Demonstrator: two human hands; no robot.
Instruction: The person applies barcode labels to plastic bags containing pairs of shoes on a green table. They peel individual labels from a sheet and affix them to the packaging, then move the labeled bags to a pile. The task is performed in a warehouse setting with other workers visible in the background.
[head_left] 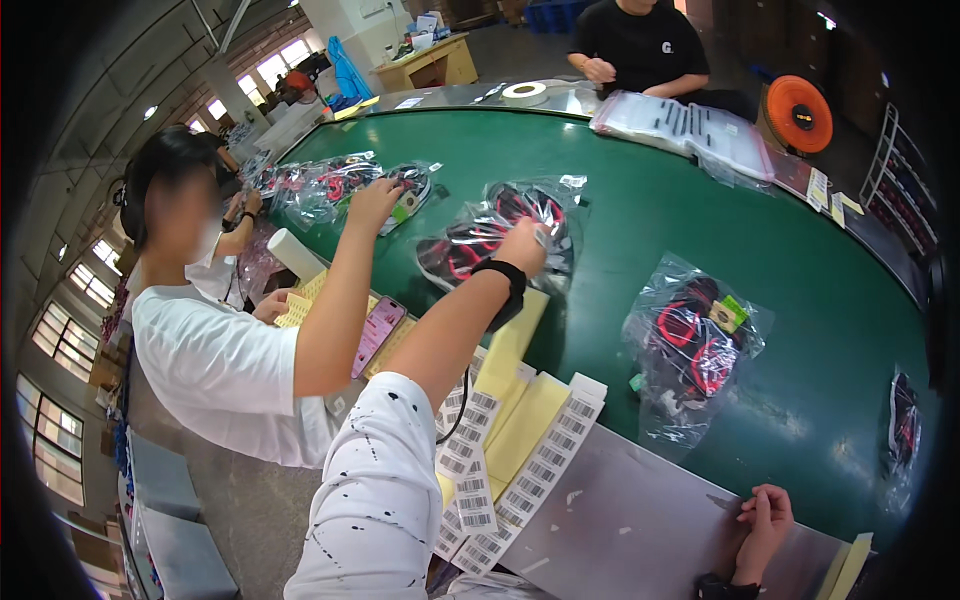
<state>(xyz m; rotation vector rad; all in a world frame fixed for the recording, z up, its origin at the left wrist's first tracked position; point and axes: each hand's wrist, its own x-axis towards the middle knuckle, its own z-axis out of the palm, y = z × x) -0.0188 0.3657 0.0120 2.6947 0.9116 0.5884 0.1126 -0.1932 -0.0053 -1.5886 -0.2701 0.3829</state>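
My left hand [522, 246], with a black band on its wrist and a white speckled sleeve behind it, reaches across the green belt [640, 190]. It lies curled on a clear plastic bag [480, 235] of black and red items. My right hand [766, 520] rests on the grey metal edge [640, 530] at the lower right, fingers loosely bent, holding nothing. A similar bag [695, 345] lies on the belt between my two hands.
Strips of barcode labels [535, 470] and yellow backing sheets [520, 335] lie by the belt's near edge, beside a phone [378, 333]. A co-worker in white on my left has a hand [374, 203] on more bags [330, 185]. A person in black [640, 45] sits opposite, near flat packets [690, 125] and an orange fan [800, 113].
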